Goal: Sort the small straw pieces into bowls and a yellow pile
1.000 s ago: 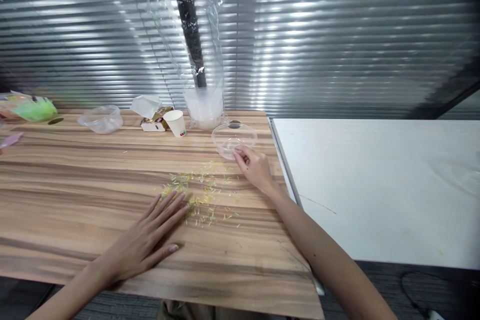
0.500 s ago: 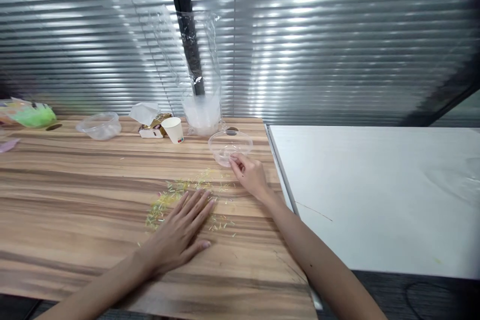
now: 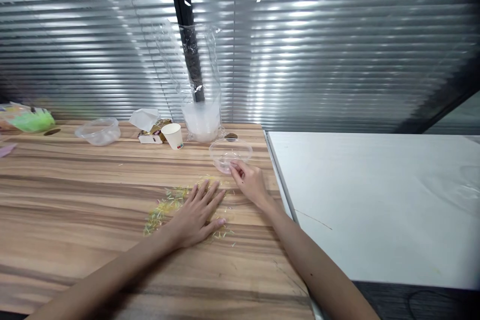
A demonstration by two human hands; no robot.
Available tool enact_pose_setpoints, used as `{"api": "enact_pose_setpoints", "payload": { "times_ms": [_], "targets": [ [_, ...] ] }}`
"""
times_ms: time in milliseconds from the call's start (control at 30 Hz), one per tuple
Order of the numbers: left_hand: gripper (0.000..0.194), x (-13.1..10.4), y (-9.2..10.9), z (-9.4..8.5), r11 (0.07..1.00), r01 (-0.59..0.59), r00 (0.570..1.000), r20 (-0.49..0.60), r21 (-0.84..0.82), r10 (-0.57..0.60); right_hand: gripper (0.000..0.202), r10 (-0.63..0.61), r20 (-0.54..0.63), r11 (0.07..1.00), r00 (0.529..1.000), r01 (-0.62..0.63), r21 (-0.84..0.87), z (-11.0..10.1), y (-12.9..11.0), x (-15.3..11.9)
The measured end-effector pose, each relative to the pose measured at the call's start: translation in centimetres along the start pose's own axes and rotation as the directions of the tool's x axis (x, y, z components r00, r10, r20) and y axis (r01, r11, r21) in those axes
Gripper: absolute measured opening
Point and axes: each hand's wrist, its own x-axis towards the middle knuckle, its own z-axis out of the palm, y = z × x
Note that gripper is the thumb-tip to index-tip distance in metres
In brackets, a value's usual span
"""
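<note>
Left hand [image 3: 197,217], fingers spread, palm-down over yellow-green shreds [image 3: 165,206] on the wooden table [image 3: 82,180]; right hand [image 3: 250,180] pinching the near edge of a clear bowl [image 3: 221,161], paper cup [image 3: 172,137] farther off to the left!

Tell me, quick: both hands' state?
Left hand: open, spread over the scattered bits.
Right hand: closed, apparently pinching the near rim of the clear bowl.

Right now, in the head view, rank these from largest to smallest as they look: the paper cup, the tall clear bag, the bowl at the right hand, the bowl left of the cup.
1. Tall clear bag
2. Right-hand bowl and left-side bowl: too alike to rank
3. Paper cup
</note>
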Motion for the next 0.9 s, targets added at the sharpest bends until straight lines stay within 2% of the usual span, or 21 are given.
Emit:
{"api": "enact_pose_setpoints", "payload": {
  "times_ms": [267,533,800,900],
  "targets": [
    [0.067,-0.1,0.4,0.3,1.0,-0.007,0.999,-0.037,-0.009,0.006,0.016,0.005,0.018,1.0,1.0,-0.005,0.006,-0.2,-0.2,0.2],
    [0.065,-1.5,0.1,-0.3,1.0,0.017,1.0,0.021,0.003,-0.017,0.017,0.013,0.02,1.0,1.0,-0.013,-0.025,0.0,-0.2,0.2],
    [0.071,2.7,-1.7,0.2,0.992,0.124,0.992,0.0,0.009,-0.124,0.018,0.035,0.008,0.999,0.999,-0.035,-0.025,0.0,-0.1,0.3],
    [0.073,3.5,-1.8,0.5,0.992,0.124,0.992,-0.009,0.025,-0.123,0.018,0.036,0.003,0.999,0.999,-0.036,-0.021,0.1,-0.1,0.3]
  ]
}}
